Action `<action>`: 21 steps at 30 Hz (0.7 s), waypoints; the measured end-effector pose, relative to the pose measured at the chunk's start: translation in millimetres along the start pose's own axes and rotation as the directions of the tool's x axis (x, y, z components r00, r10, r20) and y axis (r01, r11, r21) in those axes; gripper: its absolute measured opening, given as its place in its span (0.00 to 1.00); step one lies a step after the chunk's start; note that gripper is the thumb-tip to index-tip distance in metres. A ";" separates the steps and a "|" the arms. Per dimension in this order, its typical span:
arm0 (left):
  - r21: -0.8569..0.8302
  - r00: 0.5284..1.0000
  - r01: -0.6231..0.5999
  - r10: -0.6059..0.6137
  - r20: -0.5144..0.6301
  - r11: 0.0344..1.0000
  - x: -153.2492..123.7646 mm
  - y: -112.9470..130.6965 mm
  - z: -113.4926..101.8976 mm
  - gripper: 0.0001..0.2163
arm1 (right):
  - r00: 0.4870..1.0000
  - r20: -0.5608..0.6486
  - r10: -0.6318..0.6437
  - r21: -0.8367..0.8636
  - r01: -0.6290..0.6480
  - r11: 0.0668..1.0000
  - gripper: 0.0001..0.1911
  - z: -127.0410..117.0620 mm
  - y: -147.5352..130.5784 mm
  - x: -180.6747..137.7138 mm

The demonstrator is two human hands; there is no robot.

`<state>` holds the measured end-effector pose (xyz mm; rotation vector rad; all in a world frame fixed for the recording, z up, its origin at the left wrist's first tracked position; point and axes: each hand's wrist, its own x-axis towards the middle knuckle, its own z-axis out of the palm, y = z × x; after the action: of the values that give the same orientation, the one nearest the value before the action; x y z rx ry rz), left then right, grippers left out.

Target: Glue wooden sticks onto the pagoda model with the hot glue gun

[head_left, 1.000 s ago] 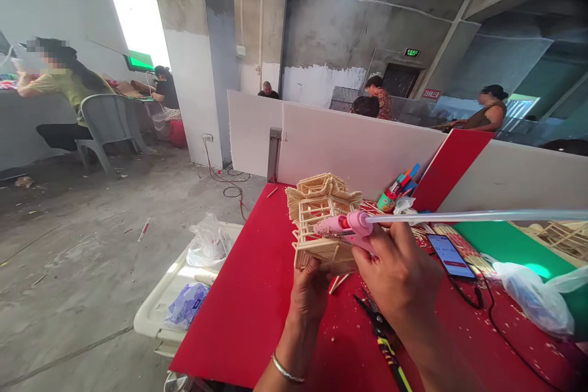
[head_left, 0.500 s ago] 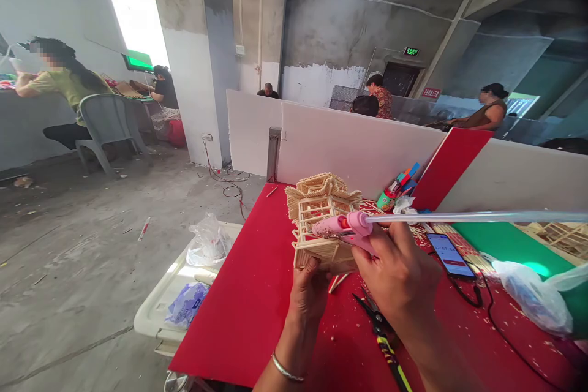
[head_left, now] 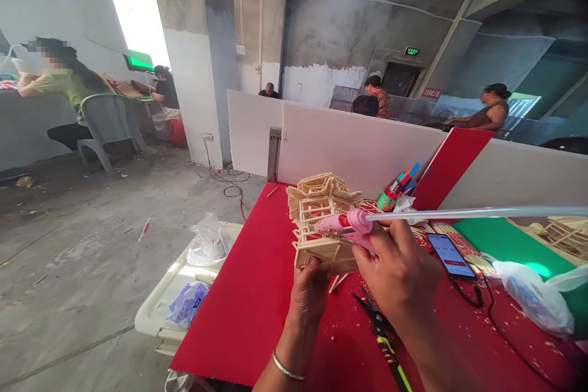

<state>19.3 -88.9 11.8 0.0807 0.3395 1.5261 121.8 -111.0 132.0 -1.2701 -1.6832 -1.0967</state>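
Note:
My left hand (head_left: 310,285) is closed on the lower edge of a small model house (head_left: 316,211) built of thin wooden sticks, holding it tilted above the red table. In my right hand (head_left: 399,263) is a pink hot glue gun (head_left: 346,226), with a long clear glue stick (head_left: 459,214) running out of its back to the right. The gun's nose lies over the front of the model; whether its tip touches the sticks is hidden. Below my hands, black and yellow pliers (head_left: 384,343) lie on the table.
On the red table (head_left: 234,312) are a phone (head_left: 450,255), a plastic bag (head_left: 535,297), a cup of pens (head_left: 388,199), cables and loose sticks. A white partition (head_left: 349,141) borders the back. A white plastic bin (head_left: 156,312) stands left. Several people sit or stand farther off.
Both hands, the glue gun and the model keep almost the same place. Only a very slight shift of the whole view shows.

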 end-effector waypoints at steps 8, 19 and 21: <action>-0.010 1.000 -0.001 0.001 0.011 1.000 0.6 -0.9 -1.0 0.23 | 1.000 -0.010 0.015 -0.005 -0.015 1.000 0.06 2.2 0.2 -1.1; 0.029 0.999 -0.046 0.045 0.026 0.999 0.9 -1.2 -2.1 0.23 | 0.999 0.040 0.036 0.006 -0.036 0.999 0.11 -1.6 5.7 -3.0; 0.041 0.998 -0.052 0.050 0.034 0.998 0.4 -0.9 -1.3 0.24 | 0.999 0.024 0.043 0.013 -0.043 0.999 0.10 -1.7 6.0 -2.7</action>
<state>19.8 -88.8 10.2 0.1480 0.3453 1.5665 128.4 -112.7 131.2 -1.3097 -1.6710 -1.0471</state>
